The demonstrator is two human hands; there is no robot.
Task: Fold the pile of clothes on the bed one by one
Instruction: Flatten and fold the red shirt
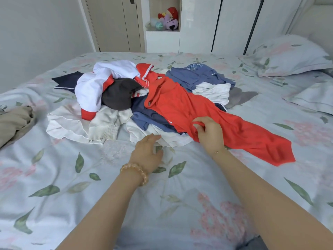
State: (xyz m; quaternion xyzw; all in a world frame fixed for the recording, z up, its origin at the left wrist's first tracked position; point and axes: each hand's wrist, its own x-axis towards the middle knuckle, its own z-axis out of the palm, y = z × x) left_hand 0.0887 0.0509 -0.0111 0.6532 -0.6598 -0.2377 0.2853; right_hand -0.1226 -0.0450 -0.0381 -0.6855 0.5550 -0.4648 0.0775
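At the left edge of the frame lies a beige garment (15, 121), well apart from the pile of clothes (140, 98) that occupies the upper centre on the floral bedsheet (72, 186). Within the pile, from left to right: a navy item (66, 80), a white jacket with red cuffs (97, 83), a dark grey piece (119, 94), a cream ribbed garment (100, 123), a red garment (207, 116), and a blue top (194, 74) with white cloth beside it.

The left hand (146, 152), wearing a bead bracelet (135, 173), hovers with fingers spread and loose at the near edge of the pile, gripping nothing. The right hand (209, 134) pinches a fold of the red garment between thumb and fingers, right of centre.

The step in hand appears to be drawing out the first piece. The red garment lies on top and trails toward the lower right, so it should lift free easily. A good execution brings the left hand to a second point on the same edge, raises the cloth clear of the pile, and spreads it flat on the bare sheet in the lower centre before folding. Pillows (288, 55) occupy the upper right.
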